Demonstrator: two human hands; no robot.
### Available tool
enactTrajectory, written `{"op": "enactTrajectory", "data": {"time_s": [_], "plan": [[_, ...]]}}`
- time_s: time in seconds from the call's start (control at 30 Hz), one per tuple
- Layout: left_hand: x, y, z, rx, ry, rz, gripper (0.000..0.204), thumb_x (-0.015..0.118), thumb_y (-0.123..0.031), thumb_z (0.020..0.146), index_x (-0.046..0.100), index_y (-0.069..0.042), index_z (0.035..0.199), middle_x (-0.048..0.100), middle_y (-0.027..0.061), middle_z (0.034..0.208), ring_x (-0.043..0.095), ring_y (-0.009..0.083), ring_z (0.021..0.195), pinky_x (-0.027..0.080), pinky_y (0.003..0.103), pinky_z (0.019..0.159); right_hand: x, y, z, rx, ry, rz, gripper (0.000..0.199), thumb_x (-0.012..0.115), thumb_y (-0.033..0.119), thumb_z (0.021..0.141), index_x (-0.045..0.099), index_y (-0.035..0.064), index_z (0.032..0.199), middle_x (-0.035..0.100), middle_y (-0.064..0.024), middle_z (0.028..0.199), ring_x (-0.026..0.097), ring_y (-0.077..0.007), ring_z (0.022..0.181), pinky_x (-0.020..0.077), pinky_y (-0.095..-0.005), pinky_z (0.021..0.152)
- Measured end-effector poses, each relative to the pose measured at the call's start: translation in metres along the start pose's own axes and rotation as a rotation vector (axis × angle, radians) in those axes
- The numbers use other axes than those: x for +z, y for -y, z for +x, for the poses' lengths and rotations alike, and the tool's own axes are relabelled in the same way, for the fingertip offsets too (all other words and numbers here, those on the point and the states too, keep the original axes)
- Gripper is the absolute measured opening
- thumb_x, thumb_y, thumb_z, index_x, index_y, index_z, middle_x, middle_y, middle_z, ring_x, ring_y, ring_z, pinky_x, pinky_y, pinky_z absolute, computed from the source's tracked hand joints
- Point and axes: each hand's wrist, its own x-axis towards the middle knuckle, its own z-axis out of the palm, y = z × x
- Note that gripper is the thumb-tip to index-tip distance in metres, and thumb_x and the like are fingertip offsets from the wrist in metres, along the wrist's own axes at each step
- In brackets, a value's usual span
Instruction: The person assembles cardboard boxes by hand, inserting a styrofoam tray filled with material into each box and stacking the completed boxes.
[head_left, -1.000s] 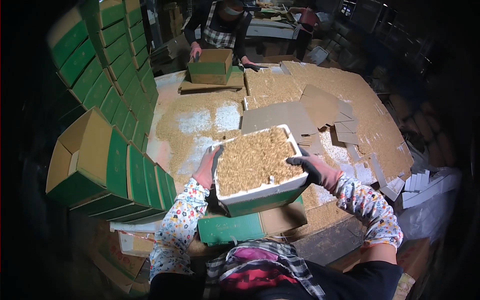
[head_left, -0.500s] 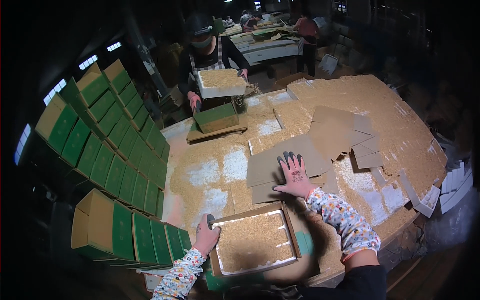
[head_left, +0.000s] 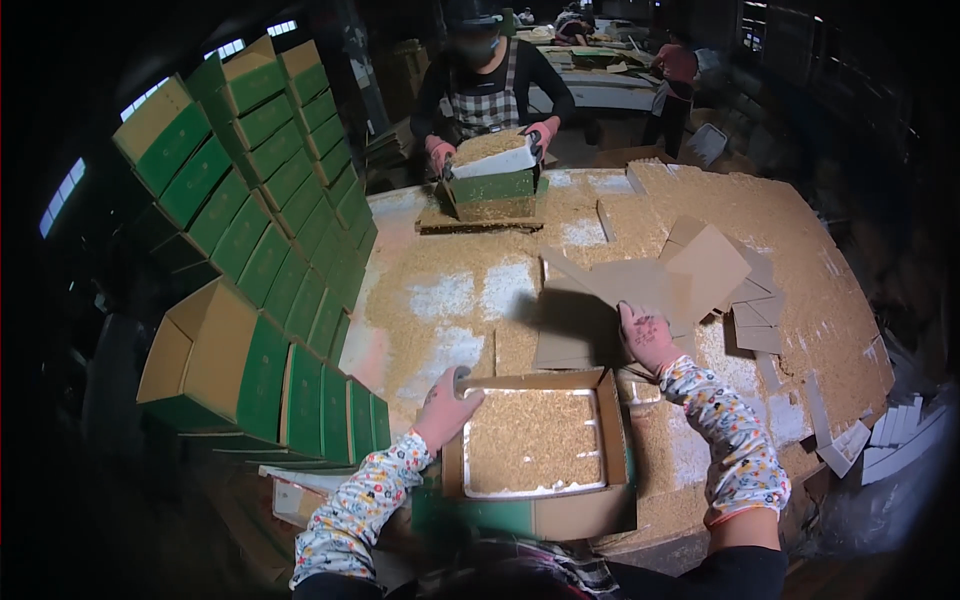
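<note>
In front of me stands an open cardboard box (head_left: pixel 618 440) with green on its outside. Inside it sits a white foam tray (head_left: pixel 530 492), filled level with tan, grain-like loose material (head_left: pixel 535 435). My left hand (head_left: pixel 447 410), in a pink glove with dark fingertips, is closed over the box's far left corner, thumb inward. My right hand (head_left: pixel 648 338), gloved alike, pinches the near edge of a flat grey-brown cardboard sheet (head_left: pixel 625 282). That sheet is tilted up and throws a dark shadow on the cardboard beneath it.
Green-and-tan boxes (head_left: pixel 265 400) are stacked high on the left. Across the table (head_left: pixel 440 295), strewn with tan material, a co-worker (head_left: pixel 490 105) holds a filled white tray (head_left: pixel 490 152) over a green box (head_left: pixel 495 190). More cardboard pieces (head_left: pixel 755 290) lie right; white strips (head_left: pixel 900 430) lie beyond.
My right hand has gone from spread flat on the cardboard to pinching a raised sheet. The co-worker's tray has come down onto the green box, now held by both hands. My view has shifted.
</note>
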Motion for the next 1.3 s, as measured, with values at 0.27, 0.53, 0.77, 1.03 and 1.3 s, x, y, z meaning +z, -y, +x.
{"op": "enactTrajectory", "data": {"time_s": [0.27, 0.53, 0.77, 1.03, 1.3], "plan": [[-0.030, -0.085, -0.061, 0.639, 0.067, 0.433, 0.060, 0.058, -0.029, 0.085, 0.039, -0.001, 0.135, 0.037, 0.0254, 0.137, 0.039, 0.0402, 0.123, 0.032, 0.050, 0.102, -0.054, 0.135, -0.140, -0.726, 0.345, 0.314, 0.024, 0.052, 0.016, 0.083, 0.054, 0.0060, 0.104, 0.058, -0.0140, 0.098, 0.062, -0.0296, 0.088, 0.0524, -0.0392, 0.068], [0.040, -0.065, -0.058, 0.249, 0.787, 0.823, 0.059, 0.055, -0.015, 0.080, 0.037, 0.002, 0.134, 0.044, 0.0329, 0.122, 0.044, 0.0508, 0.112, 0.041, 0.057, 0.088, -0.058, 0.173, -0.114, -0.161, 0.589, 0.492, 0.081, 0.057, 0.057, 0.079, 0.035, 0.0077, 0.139, 0.033, -0.0299, 0.135, 0.032, -0.0478, 0.125, 0.0326, -0.0580, 0.099], [-0.049, -0.002, -0.064, -0.003, -0.152, -0.532, 0.049, 0.059, -0.019, 0.088, 0.045, 0.002, 0.130, 0.044, 0.0208, 0.136, 0.046, 0.0318, 0.124, 0.038, 0.039, 0.102, -0.063, 0.040, -0.110, 0.169, -0.063, 1.209, 0.048, 0.061, 0.017, 0.079, 0.055, 0.0052, 0.125, 0.052, -0.0220, 0.126, 0.050, -0.0349, 0.120, 0.0399, -0.0386, 0.101], [0.026, 0.034, -0.093, -0.445, 0.024, -0.380, 0.055, 0.066, -0.038, 0.086, 0.053, 0.001, 0.123, 0.062, 0.0156, 0.111, 0.059, 0.0216, 0.104, 0.048, 0.034, 0.088, 0.029, 0.114, -0.106, 0.261, 0.356, 1.493, 0.060, 0.065, 0.032, 0.088, 0.044, -0.0010, 0.133, 0.055, -0.0174, 0.125, 0.052, -0.0238, 0.113, 0.0441, -0.0350, 0.094], [-0.063, 0.021, -0.102, -0.172, -0.067, -1.300, 0.047, 0.061, -0.033, 0.090, 0.055, 0.003, 0.121, 0.064, 0.0111, 0.111, 0.061, 0.0163, 0.100, 0.049, 0.030, 0.085, -0.058, 0.141, -0.127, -0.061, -0.100, 1.445, 0.047, 0.053, 0.025, 0.094, 0.045, -0.0007, 0.133, 0.048, -0.0169, 0.135, 0.047, -0.0261, 0.123, 0.0370, -0.0403, 0.105]]}}
